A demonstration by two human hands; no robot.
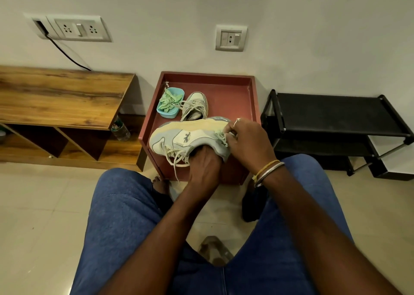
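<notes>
Fingers of the right hand (246, 142) pinch a pale green scrap (221, 136) against the heel of the sneaker (179, 135), which is held on its side above the near edge of the red tray (233, 93). From 6 o'clock the left hand (202, 163) reaches into the shoe's mouth; its fingers are hidden, so their curl cannot be told. The tray holds one blue box (167, 115) at 10 o'clock, heaped with green pieces (168, 102), and one second sneaker (196, 104) at 12 o'clock. That makes two sneakers in all.
</notes>
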